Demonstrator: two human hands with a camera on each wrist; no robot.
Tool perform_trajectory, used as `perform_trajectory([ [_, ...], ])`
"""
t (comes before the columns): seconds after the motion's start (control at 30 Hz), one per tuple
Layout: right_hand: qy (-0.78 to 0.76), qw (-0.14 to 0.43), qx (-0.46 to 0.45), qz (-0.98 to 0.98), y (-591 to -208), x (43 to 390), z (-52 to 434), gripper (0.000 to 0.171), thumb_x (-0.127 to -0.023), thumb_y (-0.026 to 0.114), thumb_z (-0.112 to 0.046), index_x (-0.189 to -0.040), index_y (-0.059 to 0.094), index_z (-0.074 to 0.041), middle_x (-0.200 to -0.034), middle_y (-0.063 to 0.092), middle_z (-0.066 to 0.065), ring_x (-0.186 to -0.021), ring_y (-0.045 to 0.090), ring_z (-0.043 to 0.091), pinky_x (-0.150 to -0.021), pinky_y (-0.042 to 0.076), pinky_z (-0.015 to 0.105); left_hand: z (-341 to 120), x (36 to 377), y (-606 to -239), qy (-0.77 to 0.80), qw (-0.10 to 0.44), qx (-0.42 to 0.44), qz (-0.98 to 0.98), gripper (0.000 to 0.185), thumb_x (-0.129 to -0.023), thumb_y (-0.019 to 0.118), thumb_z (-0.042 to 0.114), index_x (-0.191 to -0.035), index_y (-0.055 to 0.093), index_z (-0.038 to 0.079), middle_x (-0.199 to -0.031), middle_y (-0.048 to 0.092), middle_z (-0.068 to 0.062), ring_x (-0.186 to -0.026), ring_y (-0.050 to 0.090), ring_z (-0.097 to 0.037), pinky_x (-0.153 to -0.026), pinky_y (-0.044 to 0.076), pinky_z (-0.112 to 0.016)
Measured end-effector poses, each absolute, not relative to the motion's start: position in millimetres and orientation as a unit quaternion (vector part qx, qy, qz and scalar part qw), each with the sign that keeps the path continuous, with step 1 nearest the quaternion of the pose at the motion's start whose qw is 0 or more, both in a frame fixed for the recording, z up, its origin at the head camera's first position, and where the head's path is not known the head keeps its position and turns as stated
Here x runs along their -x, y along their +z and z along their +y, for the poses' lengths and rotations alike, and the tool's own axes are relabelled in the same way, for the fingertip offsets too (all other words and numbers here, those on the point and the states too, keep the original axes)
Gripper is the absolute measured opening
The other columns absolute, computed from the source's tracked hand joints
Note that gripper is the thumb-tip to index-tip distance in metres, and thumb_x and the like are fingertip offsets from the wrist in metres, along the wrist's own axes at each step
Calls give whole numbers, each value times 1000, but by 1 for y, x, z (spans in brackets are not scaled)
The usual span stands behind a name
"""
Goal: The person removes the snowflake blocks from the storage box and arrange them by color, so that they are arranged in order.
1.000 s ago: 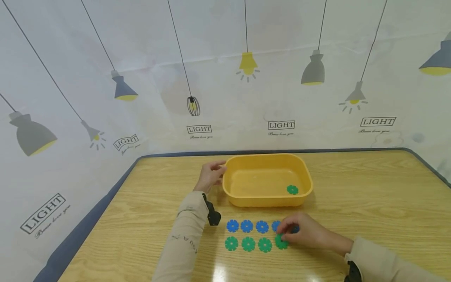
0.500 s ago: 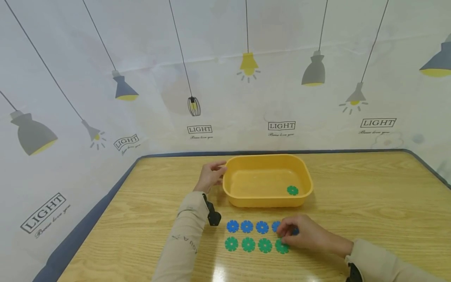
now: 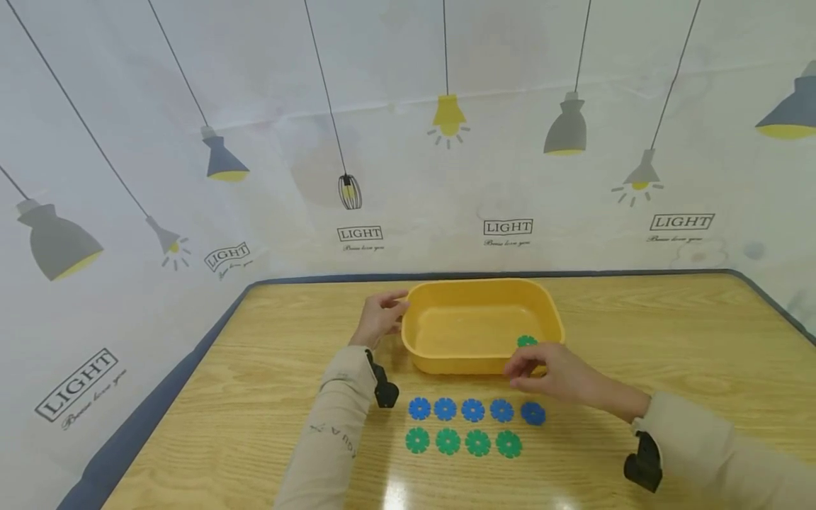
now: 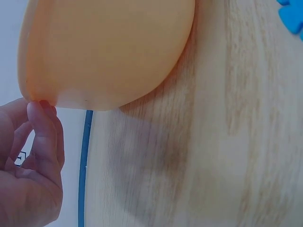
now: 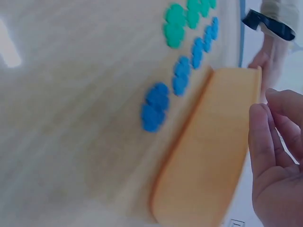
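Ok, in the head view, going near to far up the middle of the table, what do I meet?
Row of four green flower-shaped plastic discs → row of five blue flower-shaped plastic discs → yellow plastic tub holding one green disc → far dark-blue table edge.

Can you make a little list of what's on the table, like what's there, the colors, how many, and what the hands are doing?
table: wooden top
tub: yellow tub, one green flower piece inside
blue pieces: five in a row in front of the tub
green pieces: four in a row below the blue ones
left hand: left hand touches the tub's left rim
right hand: right hand at the tub's front edge, fingers curled; what it holds is hidden
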State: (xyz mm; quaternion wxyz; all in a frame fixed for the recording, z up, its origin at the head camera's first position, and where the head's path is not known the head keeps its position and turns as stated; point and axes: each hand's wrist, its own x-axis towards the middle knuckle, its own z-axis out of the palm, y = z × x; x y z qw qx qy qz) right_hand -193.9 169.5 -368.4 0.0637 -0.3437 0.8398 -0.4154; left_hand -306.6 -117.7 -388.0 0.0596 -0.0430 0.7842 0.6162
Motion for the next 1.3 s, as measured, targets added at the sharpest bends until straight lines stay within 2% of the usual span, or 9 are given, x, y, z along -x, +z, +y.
perform_trajectory([
  [0.1,-400,43,330,854,-356,204,171,14,-81,64,-12,-90,64,-1,-79,61,-3,-71,55,6,-62,49,24,-118,306,-388,616,61,43,784,34,-86,58,14,-120,57,11,-98,57,-11,-80,61,-24,-50,48,-20],
  [0.27,-406,44,313,858,-343,219,174,14,-82,63,-10,-92,63,-1,-82,62,2,-71,57,11,-62,49,25,-119,306,-387,613,62,41,787,35,-86,58,14,-121,56,10,-98,57,-11,-80,61,-23,-51,48,-20],
  [0.43,-419,63,280,861,-345,238,177,16,-83,61,-9,-95,61,2,-82,61,10,-67,60,23,-59,51,34,-119,307,-388,612,62,44,787,34,-86,58,14,-120,57,10,-98,57,-11,-77,61,-20,-51,48,-20],
  [0.5,-417,69,263,868,-348,245,179,18,-83,61,-9,-96,60,3,-83,61,10,-67,60,24,-60,51,35,-119,308,-388,611,61,45,788,34,-86,59,14,-120,57,11,-98,57,-11,-77,61,-21,-52,49,-21],
  [0.7,-398,94,227,884,-357,263,184,28,-84,61,-12,-105,58,5,-90,61,9,-76,60,22,-66,51,32,-119,307,-388,610,55,42,790,32,-85,60,16,-116,60,14,-94,58,-9,-78,62,-21,-56,51,-25],
  [0.93,-375,136,213,892,-358,269,179,44,-85,59,-15,-118,47,11,-110,53,27,-100,52,36,-76,49,36,-119,307,-389,613,56,41,787,32,-85,59,14,-118,59,12,-98,57,-11,-82,61,-25,-54,49,-23],
  [1.13,-356,153,182,904,-362,274,172,48,-86,58,-19,-121,44,10,-118,45,29,-106,47,38,-81,46,40,-119,308,-389,616,68,45,783,35,-86,58,14,-121,56,11,-99,56,-11,-89,59,-29,-51,48,-19],
  [1.3,-331,173,156,914,-367,278,165,48,-87,56,-22,-121,44,10,-118,44,29,-107,44,39,-83,43,43,-119,307,-388,613,69,45,786,36,-86,58,15,-122,55,11,-99,56,-11,-86,60,-27,-52,48,-20],
])
